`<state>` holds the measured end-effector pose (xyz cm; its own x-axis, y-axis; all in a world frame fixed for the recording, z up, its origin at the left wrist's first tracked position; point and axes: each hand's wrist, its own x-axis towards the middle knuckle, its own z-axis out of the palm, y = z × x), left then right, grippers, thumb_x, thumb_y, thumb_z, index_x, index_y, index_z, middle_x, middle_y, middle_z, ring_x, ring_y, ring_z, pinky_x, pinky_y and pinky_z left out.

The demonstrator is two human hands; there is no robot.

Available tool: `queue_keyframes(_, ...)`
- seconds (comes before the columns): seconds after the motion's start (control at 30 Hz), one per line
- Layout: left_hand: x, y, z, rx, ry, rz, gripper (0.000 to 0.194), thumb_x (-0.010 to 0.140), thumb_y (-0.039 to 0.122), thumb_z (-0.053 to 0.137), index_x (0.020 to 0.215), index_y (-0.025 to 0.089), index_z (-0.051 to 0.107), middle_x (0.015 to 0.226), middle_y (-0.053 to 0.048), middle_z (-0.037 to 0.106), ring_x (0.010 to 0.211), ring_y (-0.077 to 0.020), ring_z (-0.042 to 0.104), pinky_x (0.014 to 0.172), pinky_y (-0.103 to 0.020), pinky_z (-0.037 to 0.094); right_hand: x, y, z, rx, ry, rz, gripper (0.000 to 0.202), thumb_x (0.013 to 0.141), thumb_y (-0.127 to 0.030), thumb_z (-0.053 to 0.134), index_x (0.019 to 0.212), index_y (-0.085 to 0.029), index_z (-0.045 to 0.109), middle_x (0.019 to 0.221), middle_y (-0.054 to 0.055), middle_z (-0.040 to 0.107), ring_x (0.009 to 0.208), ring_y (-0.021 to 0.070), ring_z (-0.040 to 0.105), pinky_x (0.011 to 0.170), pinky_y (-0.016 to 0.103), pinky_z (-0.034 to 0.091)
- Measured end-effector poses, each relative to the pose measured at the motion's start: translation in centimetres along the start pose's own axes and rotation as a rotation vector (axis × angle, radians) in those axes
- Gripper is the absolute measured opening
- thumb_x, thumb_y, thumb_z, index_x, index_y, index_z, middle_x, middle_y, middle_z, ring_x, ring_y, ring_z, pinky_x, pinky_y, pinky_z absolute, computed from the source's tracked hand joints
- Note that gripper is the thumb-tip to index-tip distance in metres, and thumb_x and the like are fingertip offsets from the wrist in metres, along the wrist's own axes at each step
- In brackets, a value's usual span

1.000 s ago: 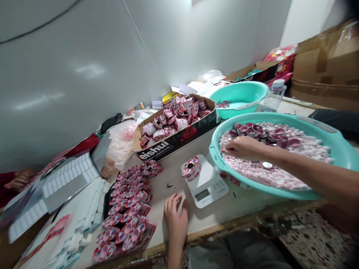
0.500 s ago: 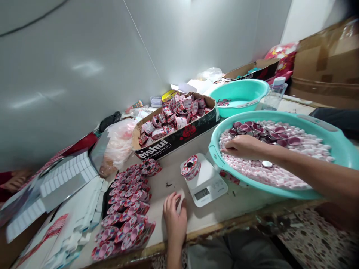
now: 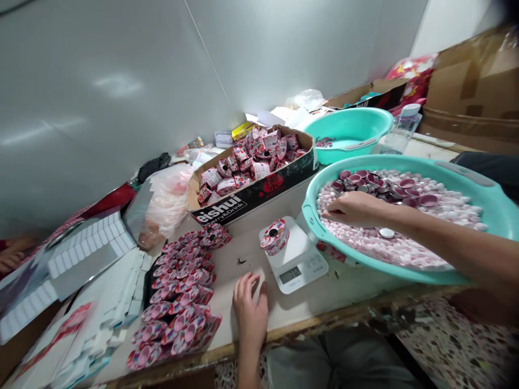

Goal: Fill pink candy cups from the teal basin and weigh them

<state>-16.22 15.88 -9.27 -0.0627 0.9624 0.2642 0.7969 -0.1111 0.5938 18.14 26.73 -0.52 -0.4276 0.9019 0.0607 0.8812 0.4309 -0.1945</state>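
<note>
My right hand (image 3: 357, 209) reaches into the large teal basin (image 3: 480, 186), its fingers curled together at the small pale pink-white pieces (image 3: 377, 249); what they pinch, if anything, is hidden. Purple-lined round caps (image 3: 367, 183) lie heaped behind it, and a white disc (image 3: 386, 233) is in front. My left hand (image 3: 250, 305) rests on the table, fingers apart and holding nothing, left of the white scale (image 3: 302, 270). A round patterned pink container (image 3: 274, 236) stands on the scale, whose display is lit. Rows of similar patterned containers (image 3: 182, 294) sit left of my left hand.
Behind the scale is a cardboard box (image 3: 259, 194) full of patterned containers. A second teal basin (image 3: 348, 129) and a clear bottle (image 3: 401, 129) stand at the back right. Stacked white cartons (image 3: 101, 302) lie left, near another person's hand (image 3: 16, 253).
The view has shifted slightly. Both of my hands keep nearly the same places, right in the basin and left on the table.
</note>
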Motion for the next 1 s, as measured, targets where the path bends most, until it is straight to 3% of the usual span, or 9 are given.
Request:
queue_keyframes(0.77, 0.03, -0.09, 0.07, 0.021, 0.003, 0.005, 0.026, 0.085, 0.037, 0.051, 0.097, 0.019, 0.065, 0.112, -0.011, 0.061, 0.112, -0.027, 0.052, 0.099, -0.049, 0.042, -0.02, -0.11, 0.23, 0.026, 0.02, -0.016, 0.042, 0.089, -0.039, 0.04, 0.053, -0.018, 0.035, 0.047, 0.0, 0.042, 0.044, 0.0096, 0.03, 0.049, 0.027, 0.016)
queue_keyframes(1.0, -0.08, -0.22, 0.07, 0.021, 0.015, 0.018, 0.026, 0.086, 0.037, 0.051, 0.098, 0.02, 0.065, 0.113, -0.011, 0.061, 0.112, -0.0263, 0.052, 0.099, -0.048, 0.042, -0.01, -0.1, 0.6, 0.012, -0.002, 0.001, 0.043, 0.089, -0.041, 0.04, 0.053, -0.018, 0.042, 0.048, 0.001, 0.045, 0.045, 0.0106, 0.034, 0.049, 0.027, 0.017)
